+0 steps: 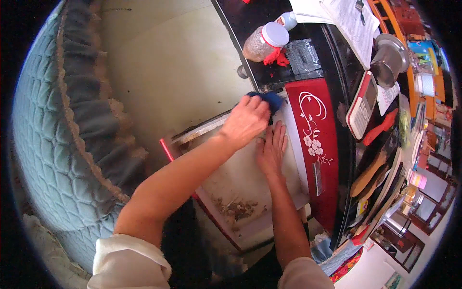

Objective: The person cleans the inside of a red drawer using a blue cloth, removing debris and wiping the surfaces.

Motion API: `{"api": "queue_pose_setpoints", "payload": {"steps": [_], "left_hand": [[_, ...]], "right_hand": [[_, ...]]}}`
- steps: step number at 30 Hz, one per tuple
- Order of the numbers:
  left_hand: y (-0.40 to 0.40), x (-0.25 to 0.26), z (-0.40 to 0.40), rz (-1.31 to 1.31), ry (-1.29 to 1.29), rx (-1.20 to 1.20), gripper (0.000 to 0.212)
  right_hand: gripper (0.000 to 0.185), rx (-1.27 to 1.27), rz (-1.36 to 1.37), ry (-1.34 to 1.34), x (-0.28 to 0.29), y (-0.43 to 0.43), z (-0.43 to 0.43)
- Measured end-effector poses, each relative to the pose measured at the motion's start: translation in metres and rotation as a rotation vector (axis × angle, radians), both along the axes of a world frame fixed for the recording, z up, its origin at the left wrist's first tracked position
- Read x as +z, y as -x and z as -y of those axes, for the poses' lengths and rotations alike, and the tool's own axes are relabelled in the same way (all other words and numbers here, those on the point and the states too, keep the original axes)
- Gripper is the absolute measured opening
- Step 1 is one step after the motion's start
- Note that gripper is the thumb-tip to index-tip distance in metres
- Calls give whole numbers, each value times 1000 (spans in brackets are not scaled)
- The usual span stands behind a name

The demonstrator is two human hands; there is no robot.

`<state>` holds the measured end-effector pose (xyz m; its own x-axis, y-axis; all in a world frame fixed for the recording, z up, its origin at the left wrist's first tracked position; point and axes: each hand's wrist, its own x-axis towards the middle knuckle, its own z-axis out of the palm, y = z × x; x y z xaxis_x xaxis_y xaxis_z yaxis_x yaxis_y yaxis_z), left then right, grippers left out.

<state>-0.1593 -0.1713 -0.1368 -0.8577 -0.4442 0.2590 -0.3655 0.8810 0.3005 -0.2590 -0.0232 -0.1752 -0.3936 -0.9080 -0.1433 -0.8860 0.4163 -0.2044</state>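
A pulled-out drawer (305, 169) with whitish inner walls lies before me. Its red front panel (325, 104) bears a white flower pattern and a handle. My left hand (249, 117) is closed around a dark blue cloth (272, 102) at the drawer's upper corner; its fingertips are partly hidden in the cloth. Just below, my right hand (273, 148) lies palm down inside the drawer, fingers extended and nothing visibly held. Brown loose debris (236, 209) is scattered over the drawer's lower part. My left forearm covers some of the drawer floor.
A lidded plastic jar (260, 43) stands on the black furniture above the drawer, beside a foil blister pack (303, 56). Along the right are a calculator-like device (362, 104), a metal cup (389, 61) and a wooden-handled tool (368, 173). A quilted bed cover (47, 144) borders the left.
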Motion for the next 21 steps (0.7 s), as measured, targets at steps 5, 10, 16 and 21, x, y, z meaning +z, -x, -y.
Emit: {"api": "queue_pose_setpoints", "payload": {"steps": [5, 10, 16, 21], "left_hand": [[-106, 20, -18, 170, 57, 39, 25], [-152, 32, -29, 312, 29, 103, 20], [-84, 11, -10, 76, 4, -20, 25], [31, 1, -1, -6, 210, 20, 26]], "right_hand": [[59, -43, -3, -32, -2, -4, -1], [61, -34, 6, -43, 3, -3, 0], [61, -2, -53, -37, -3, 13, -1], [58, 48, -141, -93, -19, 15, -6]]}}
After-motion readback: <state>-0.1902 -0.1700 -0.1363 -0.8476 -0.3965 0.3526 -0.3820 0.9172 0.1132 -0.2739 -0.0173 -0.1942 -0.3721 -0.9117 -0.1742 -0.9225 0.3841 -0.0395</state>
